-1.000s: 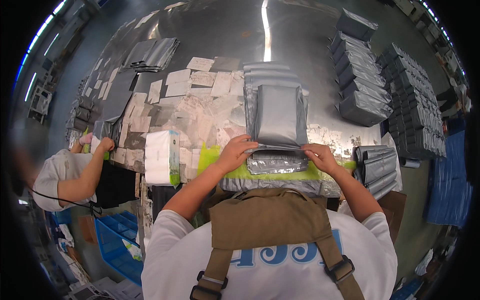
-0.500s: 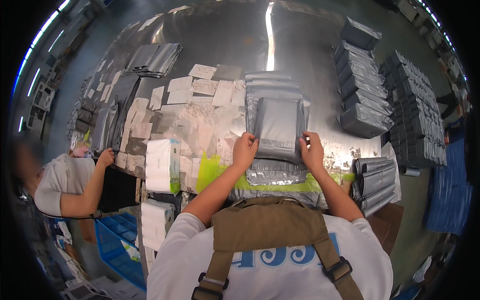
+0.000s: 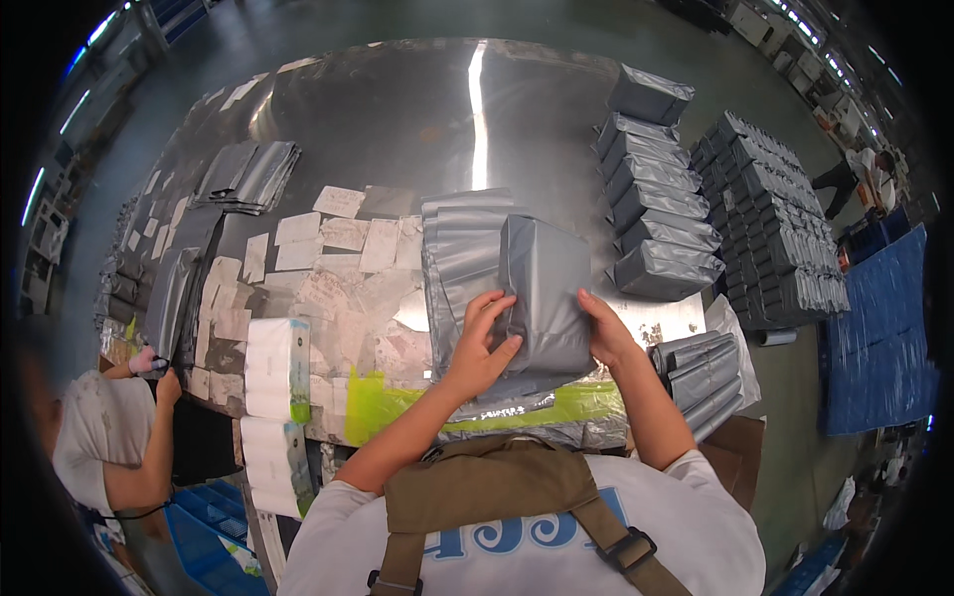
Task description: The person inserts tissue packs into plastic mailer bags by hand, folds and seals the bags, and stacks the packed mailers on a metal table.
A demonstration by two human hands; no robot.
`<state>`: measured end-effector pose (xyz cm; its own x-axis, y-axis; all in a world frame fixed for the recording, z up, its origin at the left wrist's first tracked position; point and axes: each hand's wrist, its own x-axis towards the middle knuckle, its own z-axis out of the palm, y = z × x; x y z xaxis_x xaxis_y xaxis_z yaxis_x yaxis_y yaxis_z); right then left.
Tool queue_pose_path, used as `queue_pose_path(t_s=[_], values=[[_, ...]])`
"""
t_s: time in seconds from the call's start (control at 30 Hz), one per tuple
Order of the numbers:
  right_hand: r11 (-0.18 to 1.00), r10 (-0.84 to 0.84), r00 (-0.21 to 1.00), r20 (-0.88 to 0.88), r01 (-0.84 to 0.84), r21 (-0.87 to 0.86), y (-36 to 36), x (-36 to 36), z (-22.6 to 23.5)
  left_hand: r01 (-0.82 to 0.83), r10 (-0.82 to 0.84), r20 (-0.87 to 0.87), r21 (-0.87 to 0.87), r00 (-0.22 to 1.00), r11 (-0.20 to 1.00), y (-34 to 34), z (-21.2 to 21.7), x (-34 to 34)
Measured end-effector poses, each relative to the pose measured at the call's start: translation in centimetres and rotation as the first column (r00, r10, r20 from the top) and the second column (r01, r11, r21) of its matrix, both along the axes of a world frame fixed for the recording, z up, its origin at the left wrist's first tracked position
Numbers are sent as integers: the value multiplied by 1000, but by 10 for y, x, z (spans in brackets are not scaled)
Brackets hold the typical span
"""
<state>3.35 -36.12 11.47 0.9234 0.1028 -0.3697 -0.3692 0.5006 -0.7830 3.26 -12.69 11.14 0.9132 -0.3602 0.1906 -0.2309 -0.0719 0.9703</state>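
Note:
A block-shaped parcel in grey plastic wrap is tilted slightly between my two hands, over the table's front part. My left hand presses on its left side, fingers on the wrap and thumb apart near its lower edge. On the opposite side, my right hand holds the parcel with its fingers partly hidden behind it. Beneath and left of the parcel lies a stack of flat grey plastic mailing bags, the lower part of which it covers.
A row of wrapped grey parcels stands at the right, with a taller stack beyond. Folded grey bags hang by the right table edge. White tissue packs stand left. A co-worker works at far left.
The parcel has been lifted and tilted, and shifted rightward off the bag stack's middle. My left hand has spread over its side. The whole view has swung to the right.

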Motion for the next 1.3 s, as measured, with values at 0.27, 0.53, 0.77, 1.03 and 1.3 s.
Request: queue_pose_path(t_s=[0.27,0.53,0.77,1.03,1.3], values=[[989,-144,990,-5,144,26,-69,-23,-39,-47,-226,286,709,931,704,4,-96,37],[80,459,728,508,536,-840,-194,129,168,182,-442,66,850,895,494,31,-87,85],[-303,654,722,225,522,-797,-276,291,163,29,-407,203,868,891,496,33,-103,78],[-456,716,643,272,726,-515,-398,380,68,-91,-346,338,817,875,569,26,-79,110],[-70,739,529,416,675,-734,-225,225,52,-392,635,363,915,682,-101,251,-13,29]])
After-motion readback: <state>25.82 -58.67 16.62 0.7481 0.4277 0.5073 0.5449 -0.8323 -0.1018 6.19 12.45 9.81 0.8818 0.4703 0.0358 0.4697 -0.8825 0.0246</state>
